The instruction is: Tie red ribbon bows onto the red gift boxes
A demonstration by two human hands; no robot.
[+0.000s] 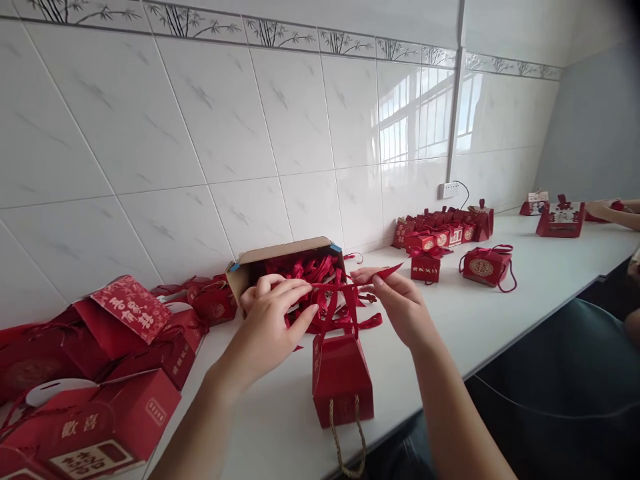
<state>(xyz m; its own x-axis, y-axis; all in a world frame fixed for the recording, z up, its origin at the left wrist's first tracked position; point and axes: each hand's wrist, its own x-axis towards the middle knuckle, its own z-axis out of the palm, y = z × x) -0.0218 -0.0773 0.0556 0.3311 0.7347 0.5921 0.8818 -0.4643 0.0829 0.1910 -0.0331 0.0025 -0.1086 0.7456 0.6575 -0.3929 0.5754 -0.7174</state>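
Observation:
A red gift box (343,380) with sloping sides stands on the white table in front of me, a gold cord handle hanging from its near side. Red ribbon (351,310) rises from its top to a level stretch between my hands. My left hand (277,320) has the ribbon at its fingertips, thumb held lower and apart; how the fingers grip it is partly hidden. Between thumb and fingers, my right hand (400,303) pinches the ribbon, whose pointed end sticks out to the right. Just behind lies a cardboard carton (285,250) full of red ribbons.
Red gift boxes (135,400) are heaped at left. Along the tiled wall stand rows of small boxes (440,227), with a corded red box (486,267) nearer. A wall socket (448,191) sits above. Another person's hand (613,212) is at far right, near a red box (561,219).

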